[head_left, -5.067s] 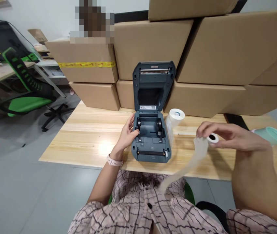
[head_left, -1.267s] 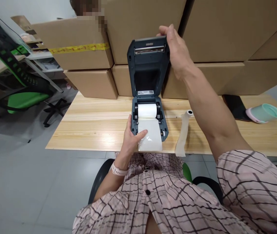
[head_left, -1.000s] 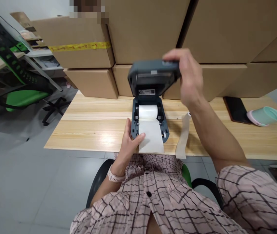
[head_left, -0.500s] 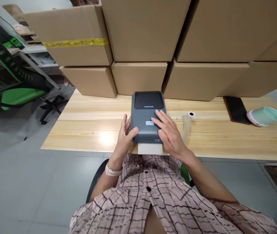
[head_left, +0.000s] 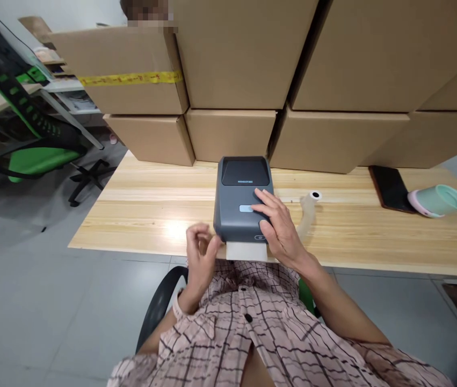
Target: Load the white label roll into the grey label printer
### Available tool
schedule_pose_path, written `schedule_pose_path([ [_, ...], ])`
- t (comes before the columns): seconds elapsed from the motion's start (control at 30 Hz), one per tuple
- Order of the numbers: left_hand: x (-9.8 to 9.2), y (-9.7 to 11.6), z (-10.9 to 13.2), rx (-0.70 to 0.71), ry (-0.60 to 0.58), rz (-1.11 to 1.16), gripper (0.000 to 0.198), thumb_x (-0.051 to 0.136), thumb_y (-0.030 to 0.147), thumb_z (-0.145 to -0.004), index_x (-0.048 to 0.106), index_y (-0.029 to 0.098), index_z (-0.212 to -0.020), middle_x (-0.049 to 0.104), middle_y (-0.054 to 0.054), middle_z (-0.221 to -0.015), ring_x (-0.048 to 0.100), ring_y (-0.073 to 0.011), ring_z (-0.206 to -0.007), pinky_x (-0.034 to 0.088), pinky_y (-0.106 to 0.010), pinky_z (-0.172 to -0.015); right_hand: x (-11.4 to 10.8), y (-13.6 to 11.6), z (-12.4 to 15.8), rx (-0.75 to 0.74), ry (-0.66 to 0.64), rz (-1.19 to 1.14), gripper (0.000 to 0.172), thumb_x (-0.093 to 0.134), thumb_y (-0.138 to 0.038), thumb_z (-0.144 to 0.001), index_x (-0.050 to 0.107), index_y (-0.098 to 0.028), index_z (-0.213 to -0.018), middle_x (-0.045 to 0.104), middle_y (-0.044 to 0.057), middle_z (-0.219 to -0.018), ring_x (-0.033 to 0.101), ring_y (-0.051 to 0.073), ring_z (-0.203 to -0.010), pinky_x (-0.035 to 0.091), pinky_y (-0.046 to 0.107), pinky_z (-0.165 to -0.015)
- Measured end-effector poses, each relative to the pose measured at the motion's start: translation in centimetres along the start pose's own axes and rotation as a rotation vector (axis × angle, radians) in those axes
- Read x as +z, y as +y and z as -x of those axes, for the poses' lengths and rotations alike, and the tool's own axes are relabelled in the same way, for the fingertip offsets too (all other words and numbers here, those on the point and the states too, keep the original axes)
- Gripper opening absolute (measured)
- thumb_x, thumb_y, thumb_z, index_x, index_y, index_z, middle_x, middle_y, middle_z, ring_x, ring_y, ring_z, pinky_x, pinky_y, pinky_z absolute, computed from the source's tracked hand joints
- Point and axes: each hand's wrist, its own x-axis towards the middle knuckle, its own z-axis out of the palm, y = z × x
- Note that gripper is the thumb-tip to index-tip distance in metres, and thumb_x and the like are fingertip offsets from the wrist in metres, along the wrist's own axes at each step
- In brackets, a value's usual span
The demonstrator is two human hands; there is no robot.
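A dark grey label printer (head_left: pixel 234 223) stands near the table's front edge, with a white paper label (head_left: pixel 246 251) sticking out of its front. My right hand (head_left: pixel 282 231) rests on the printer's top right side, fingers stretched out beside the light blue button (head_left: pixel 245 208). At the lower left corner of the printer is my left hand (head_left: pixel 202 252), its fingers loosely bent and the thumb apart from them. Nothing shows in its grasp. Whether the left thumb touches the printer or the label, I cannot tell.
Cardboard boxes (head_left: pixel 232 131) are stacked along the back of the wooden table (head_left: pixel 139 215). To the right lie a small white roll (head_left: pixel 315 195) with a translucent strip (head_left: pixel 306 216), a phone (head_left: pixel 389 185) and a tipped green-and-pink cup (head_left: pixel 440 200). A green office chair (head_left: pixel 43 161) stands left.
My left hand has come off the printer's left side and moved toward me to its lower left corner, fingers more bent. My right hand stays on the printer. The view has tilted slightly.
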Motion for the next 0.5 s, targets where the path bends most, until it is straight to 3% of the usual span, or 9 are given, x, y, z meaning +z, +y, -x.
schedule_pose_path([
  [0.03,-0.3,0.0,0.9,-0.062,-0.047,-0.011,0.027,0.068,0.048,-0.092,0.063,0.022,-0.091,0.066,-0.002,-0.092,0.061,-0.0162,-0.083,0.050,-0.029,-0.076,0.0,0.0,0.0,-0.005,0.002,0.006,0.039,0.037,-0.033,-0.108,0.049,-0.034,-0.145,0.046,0.003,-0.164,0.036,0.025,-0.156,0.030,0.062,-0.126],
  [0.07,-0.4,-0.1,1.6,-0.140,-0.124,-0.025,0.033,0.068,0.049,-0.091,0.061,0.020,-0.077,0.060,0.000,-0.076,0.056,-0.0138,-0.070,0.046,-0.027,-0.068,-0.1,0.1,0.1,-0.017,0.002,0.016,0.039,0.036,-0.035,-0.109,0.049,-0.034,-0.145,0.047,0.003,-0.163,0.037,0.025,-0.155,0.031,0.062,-0.126],
  [0.13,-0.4,0.0,2.2,-0.300,-0.286,0.003,0.042,0.070,0.052,-0.088,0.059,0.018,-0.065,0.052,0.003,-0.058,0.047,-0.0111,-0.057,0.039,-0.025,-0.059,-0.2,0.0,0.1,-0.045,-0.006,0.051,0.040,0.035,-0.040,-0.109,0.051,-0.033,-0.145,0.047,0.004,-0.163,0.038,0.025,-0.154,0.032,0.061,-0.125],
  [0.23,0.1,0.0,1.7,-0.437,-0.402,0.105,0.043,0.077,0.056,-0.079,0.066,0.017,-0.066,0.059,0.001,-0.057,0.046,-0.0097,-0.051,0.035,-0.025,-0.054,-0.6,-0.4,-0.5,-0.047,-0.049,0.169,0.041,0.036,-0.048,-0.109,0.058,-0.033,-0.140,0.046,0.005,-0.164,0.041,0.028,-0.153,0.030,0.062,-0.125],
  [0.33,0.1,0.1,0.9,-0.438,-0.442,0.111,0.046,0.081,0.059,-0.074,0.066,0.017,-0.063,0.063,-0.001,-0.060,0.047,-0.0096,-0.051,0.035,-0.025,-0.053,-1.1,-0.9,-1.7,-0.057,-0.096,0.286,0.037,0.043,-0.052,-0.107,0.066,-0.032,-0.126,0.053,0.004,-0.158,0.040,0.030,-0.153,0.018,0.067,-0.127],
  [0.4,-0.4,0.3,0.6,-0.348,-0.403,0.059,0.049,0.078,0.058,-0.078,0.061,0.017,-0.057,0.057,0.001,-0.055,0.045,-0.0096,-0.051,0.035,-0.025,-0.054,-1.4,-1.0,-2.3,-0.085,-0.125,0.294,0.036,0.046,-0.056,-0.105,0.069,-0.031,-0.119,0.057,0.002,-0.155,0.036,0.030,-0.155,0.012,0.068,-0.128],
  [0.5,-1.1,0.6,-0.1,-0.086,-0.138,-0.005,0.045,0.069,0.052,-0.090,0.059,0.018,-0.061,0.057,0.001,-0.059,0.052,-0.0121,-0.060,0.043,-0.026,-0.061,-1.5,-1.0,-1.8,-0.056,-0.138,0.214,0.037,0.048,-0.057,-0.104,0.066,-0.032,-0.124,0.051,0.002,-0.160,0.031,0.030,-0.158,0.013,0.069,-0.128],
])
